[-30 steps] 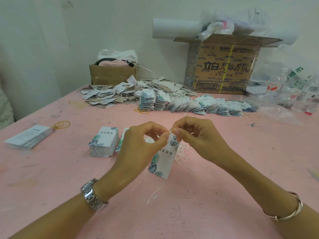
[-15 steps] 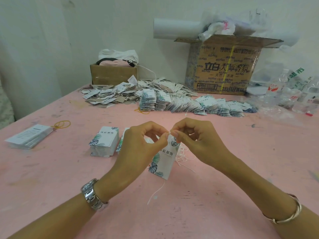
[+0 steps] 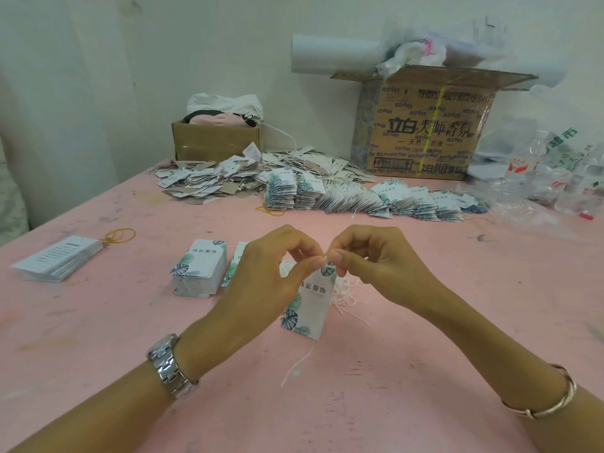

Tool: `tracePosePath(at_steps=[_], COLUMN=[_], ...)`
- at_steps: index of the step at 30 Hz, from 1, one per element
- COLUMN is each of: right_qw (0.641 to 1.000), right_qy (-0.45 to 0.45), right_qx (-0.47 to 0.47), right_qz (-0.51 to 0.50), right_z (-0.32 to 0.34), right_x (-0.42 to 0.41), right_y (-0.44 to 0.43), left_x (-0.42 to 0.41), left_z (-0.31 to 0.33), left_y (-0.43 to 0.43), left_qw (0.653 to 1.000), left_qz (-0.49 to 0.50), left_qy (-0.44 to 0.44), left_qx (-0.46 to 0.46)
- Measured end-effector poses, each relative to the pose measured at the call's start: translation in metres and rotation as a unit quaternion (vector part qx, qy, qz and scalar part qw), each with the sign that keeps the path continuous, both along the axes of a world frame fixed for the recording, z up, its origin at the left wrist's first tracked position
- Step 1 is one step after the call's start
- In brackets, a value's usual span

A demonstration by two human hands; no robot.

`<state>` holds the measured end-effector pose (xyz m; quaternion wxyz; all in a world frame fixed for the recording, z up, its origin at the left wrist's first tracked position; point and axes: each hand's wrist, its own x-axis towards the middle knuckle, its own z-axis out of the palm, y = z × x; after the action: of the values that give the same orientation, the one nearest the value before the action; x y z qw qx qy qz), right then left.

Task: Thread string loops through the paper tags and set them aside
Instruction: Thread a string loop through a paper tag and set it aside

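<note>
Both hands meet over the pink table (image 3: 98, 338). The left hand (image 3: 261, 276) pinches the top of a glossy paper tag (image 3: 310, 302), which hangs upright above the table, with Chinese characters and dark green leaves printed on it. The right hand (image 3: 376, 263) pinches thin white string (image 3: 295, 367) at the tag's top edge, and a loose end trails down below. A neat stack (image 3: 201, 273) with the same print sits just left. Behind, a cardboard box (image 3: 425, 125) reads "立白" in bold black, and strung tags (image 3: 359, 197) lie fanned in front of it.
</note>
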<state>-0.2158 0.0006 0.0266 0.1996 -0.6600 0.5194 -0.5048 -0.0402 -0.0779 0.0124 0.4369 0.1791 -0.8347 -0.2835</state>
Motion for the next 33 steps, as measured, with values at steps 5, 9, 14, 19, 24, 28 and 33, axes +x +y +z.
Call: tracePosePath(at_steps=[5,9,14,19,24,28,33], right_qw=[1.0,1.0,0.999,0.999,0.999,0.999,0.998], right_qy=[0.016,0.019,0.027,0.024,0.015,0.013,0.018], right_qx=[0.011,0.011,0.004,-0.005,-0.014,-0.015,-0.024], right_qz=[-0.007,-0.011,-0.028,-0.039,-0.044,-0.047,-0.053], right_z=[-0.003,-0.006,-0.007,-0.008,-0.01,-0.012,-0.012], right_x=[0.002,0.004,0.007,0.012,0.015,0.015,0.012], right_y=[0.0,-0.001,-0.001,0.001,0.002,0.001,-0.001], left_x=[0.001,0.001,-0.001,-0.001,-0.001,-0.001,-0.002], left_z=[-0.001,-0.005,-0.008,-0.01,-0.011,-0.011,-0.009], left_y=[-0.002,-0.001,-0.002,-0.001,0.001,0.002,0.001], left_qw=[0.999,0.998,0.999,0.999,0.998,0.998,0.997], left_qz=[-0.001,0.006,0.029,0.04,0.046,0.05,0.046], left_qy=[-0.009,-0.002,-0.007,0.004,0.009,0.015,0.015], left_qx=[0.033,0.055,0.037,0.035,0.046,0.046,0.054])
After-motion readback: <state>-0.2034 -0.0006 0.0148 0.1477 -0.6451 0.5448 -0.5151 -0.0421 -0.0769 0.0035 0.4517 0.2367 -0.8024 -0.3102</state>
